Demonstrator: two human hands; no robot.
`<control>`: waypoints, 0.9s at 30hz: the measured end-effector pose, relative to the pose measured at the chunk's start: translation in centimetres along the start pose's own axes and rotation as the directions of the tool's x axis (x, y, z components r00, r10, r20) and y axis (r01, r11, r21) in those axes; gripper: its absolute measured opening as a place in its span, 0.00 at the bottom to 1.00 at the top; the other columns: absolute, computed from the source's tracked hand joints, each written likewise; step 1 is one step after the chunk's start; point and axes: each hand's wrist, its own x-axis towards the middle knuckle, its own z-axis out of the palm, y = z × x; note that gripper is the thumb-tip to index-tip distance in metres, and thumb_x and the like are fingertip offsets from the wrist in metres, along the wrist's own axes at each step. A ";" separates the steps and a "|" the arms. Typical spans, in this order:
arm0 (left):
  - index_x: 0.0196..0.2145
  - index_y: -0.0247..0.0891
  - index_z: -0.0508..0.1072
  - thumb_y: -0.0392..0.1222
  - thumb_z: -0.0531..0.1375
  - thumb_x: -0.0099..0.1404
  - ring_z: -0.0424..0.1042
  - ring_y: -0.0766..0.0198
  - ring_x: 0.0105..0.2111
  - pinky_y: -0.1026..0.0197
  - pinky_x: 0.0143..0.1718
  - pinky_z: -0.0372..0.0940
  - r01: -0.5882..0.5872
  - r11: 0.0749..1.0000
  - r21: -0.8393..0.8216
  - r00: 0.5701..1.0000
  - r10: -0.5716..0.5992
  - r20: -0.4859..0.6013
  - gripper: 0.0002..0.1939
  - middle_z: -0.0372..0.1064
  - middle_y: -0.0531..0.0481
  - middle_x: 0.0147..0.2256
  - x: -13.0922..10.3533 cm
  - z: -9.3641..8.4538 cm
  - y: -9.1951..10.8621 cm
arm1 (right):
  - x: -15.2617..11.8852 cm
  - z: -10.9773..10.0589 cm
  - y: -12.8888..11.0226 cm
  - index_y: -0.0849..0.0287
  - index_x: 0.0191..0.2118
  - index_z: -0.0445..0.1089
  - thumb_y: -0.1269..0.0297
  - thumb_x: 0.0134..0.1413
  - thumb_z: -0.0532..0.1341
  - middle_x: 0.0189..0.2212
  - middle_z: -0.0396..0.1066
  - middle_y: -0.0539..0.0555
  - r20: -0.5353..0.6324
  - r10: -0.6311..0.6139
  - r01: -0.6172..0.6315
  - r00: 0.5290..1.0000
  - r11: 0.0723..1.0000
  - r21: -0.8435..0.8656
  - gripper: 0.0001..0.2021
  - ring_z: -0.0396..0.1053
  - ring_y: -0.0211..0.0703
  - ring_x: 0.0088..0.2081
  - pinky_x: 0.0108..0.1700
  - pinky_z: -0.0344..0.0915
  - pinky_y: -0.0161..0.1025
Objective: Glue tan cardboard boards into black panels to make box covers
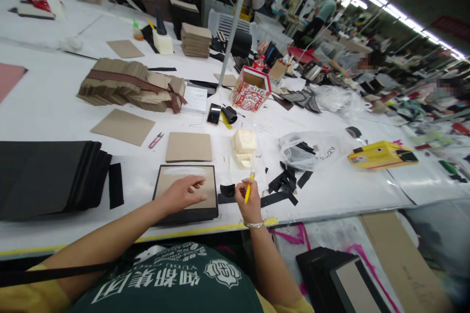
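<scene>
A tan board with a black border (169,186) lies on a black stack near the table's front edge, with a whitish smear along its top. Over the board is my left hand (185,192), its fingers apart and nothing in them. My right hand (248,200) holds a yellow brush-like tool (248,192) upright, right of the board. A cream-coloured glue container (244,145) stands just beyond my right hand. Between my hands, a small curved black piece (227,190) rests by a black strip (272,198). Behind the bordered board lies a plain tan board (188,146).
Black sheets (47,176) are stacked at left. Pink snips (156,140), a phone (214,113) and a red patterned box (251,89) lie farther back. Black scraps (284,179), a plastic bag (304,149) and a yellow box (382,155) are to the right.
</scene>
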 end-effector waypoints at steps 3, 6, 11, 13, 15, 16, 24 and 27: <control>0.41 0.35 0.70 0.50 0.57 0.56 0.67 0.67 0.30 0.66 0.30 0.64 -0.007 0.976 -0.218 1.000 0.004 -0.013 0.19 0.69 0.48 0.36 0.7 0.7 2.5 | -0.3 2.1 -3.0 0.58 0.41 0.54 0.65 0.50 0.54 0.27 0.65 0.50 0.018 -0.076 0.077 0.997 0.996 -0.054 0.11 0.67 0.38 0.28 0.34 0.64 0.35; 0.28 0.35 0.72 0.46 0.53 0.61 0.65 0.69 0.27 0.67 0.31 0.60 -0.042 0.979 -0.201 0.997 0.029 -0.066 0.14 0.67 0.51 0.26 0.4 0.2 2.9 | -0.6 3.4 -4.6 0.58 0.41 0.56 0.66 0.51 0.54 0.30 0.66 0.52 0.071 -0.162 0.168 0.984 0.981 -0.097 0.11 0.67 0.39 0.32 0.36 0.64 0.37; 0.26 0.36 0.71 0.45 0.50 0.62 0.64 0.70 0.27 0.68 0.31 0.58 -0.085 0.992 -0.092 0.996 0.087 0.015 0.15 0.64 0.53 0.24 -1.6 -2.6 1.5 | 0.4 4.2 -5.6 0.57 0.42 0.57 0.62 0.50 0.57 0.42 0.64 0.57 0.354 -0.376 0.377 0.856 0.924 0.070 0.13 0.63 0.42 0.45 0.45 0.61 0.40; 0.28 0.36 0.70 0.46 0.49 0.63 0.63 0.69 0.27 0.68 0.30 0.58 -0.016 0.994 -0.105 1.000 0.014 -0.025 0.15 0.64 0.54 0.24 -2.4 -3.6 0.4 | 1.1 4.8 -5.5 0.57 0.38 0.58 0.62 0.51 0.57 0.35 0.65 0.53 0.509 -0.363 0.359 0.780 0.927 0.110 0.10 0.65 0.40 0.37 0.39 0.62 0.37; 0.28 0.37 0.70 0.49 0.49 0.62 0.62 0.70 0.23 0.68 0.27 0.58 0.127 0.977 -0.173 0.984 -0.146 -0.101 0.16 0.62 0.55 0.21 -3.2 -4.2 -1.1 | 1.8 5.4 -4.8 0.57 0.36 0.58 0.61 0.50 0.57 0.29 0.63 0.49 0.569 -0.308 0.321 0.763 0.944 0.081 0.09 0.64 0.38 0.30 0.33 0.61 0.35; 0.27 0.37 0.69 0.50 0.49 0.61 0.61 0.70 0.21 0.68 0.24 0.57 0.205 0.954 -0.220 0.961 -0.239 -0.140 0.16 0.61 0.56 0.20 -3.5 -4.4 -2.0 | 2.1 5.7 -4.3 0.57 0.35 0.58 0.61 0.49 0.57 0.29 0.62 0.49 0.567 -0.280 0.303 0.774 0.951 0.056 0.09 0.63 0.37 0.29 0.32 0.60 0.34; 0.19 0.37 0.63 0.54 0.56 0.52 0.57 0.71 0.13 0.68 0.16 0.53 0.480 0.737 -0.476 0.703 -0.648 -0.293 0.17 0.57 0.58 0.12 -3.0 -3.3 -8.8 | 5.3 7.3 1.0 0.56 0.36 0.57 0.59 0.47 0.57 0.29 0.64 0.49 0.417 -0.078 0.166 0.905 0.970 -0.178 0.11 0.66 0.41 0.28 0.31 0.59 0.36; 0.21 0.37 0.65 0.53 0.56 0.51 0.59 0.70 0.14 0.67 0.17 0.55 0.483 0.713 -0.509 0.699 -0.664 -0.267 0.16 0.58 0.58 0.13 -1.9 -2.8 -10.0 | 6.4 8.3 2.0 0.56 0.37 0.57 0.58 0.48 0.56 0.28 0.64 0.49 0.359 -0.038 0.136 0.932 0.958 -0.253 0.11 0.65 0.40 0.25 0.28 0.57 0.35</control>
